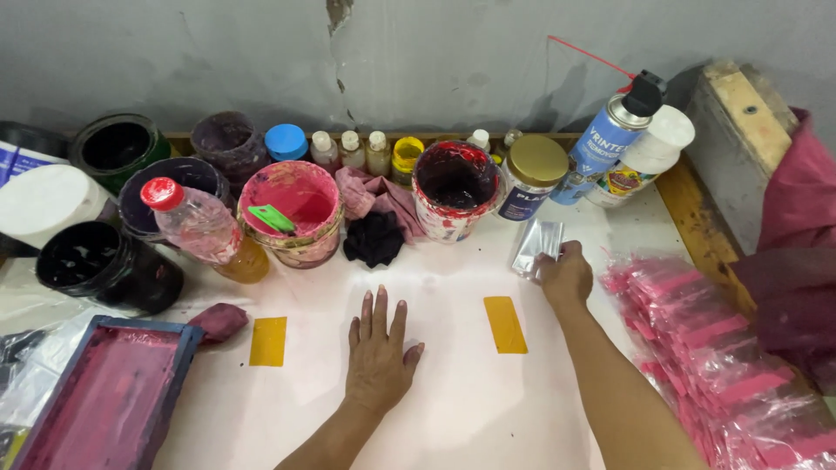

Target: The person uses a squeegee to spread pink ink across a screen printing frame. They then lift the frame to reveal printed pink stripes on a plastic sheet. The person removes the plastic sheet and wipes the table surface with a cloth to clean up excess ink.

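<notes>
At the far left a printing screen frame [109,396], smeared with pink ink, is seen lying on the white counter [461,409], with a pink-stained rag [218,320] just beside its upper corner. Behind them open ink tubs are ranged, among them a pink-ink pot [292,211] with a green scraper [273,218] resting in it, and a red-capped plastic bottle [198,224] lies tilted in front. Two yellow tape markers [268,341] are stuck to the counter, and between them the left hand [379,352] is laid flat, fingers spread, its grip wide and holding nothing. The space between the markers is bare, so no pouch is judged to be placed for printing yet. Further right a red-ink pot [453,187], a gold-lidded jar [533,177] and a blue spray can [610,135] stand near the wall. The right hand [566,274] is closed on a clear plastic pouch [537,244], held just beyond the right marker. At the far right a heap of pink-printed pouches [723,365] is stacked, suggesting much of the batch is already done.
</notes>
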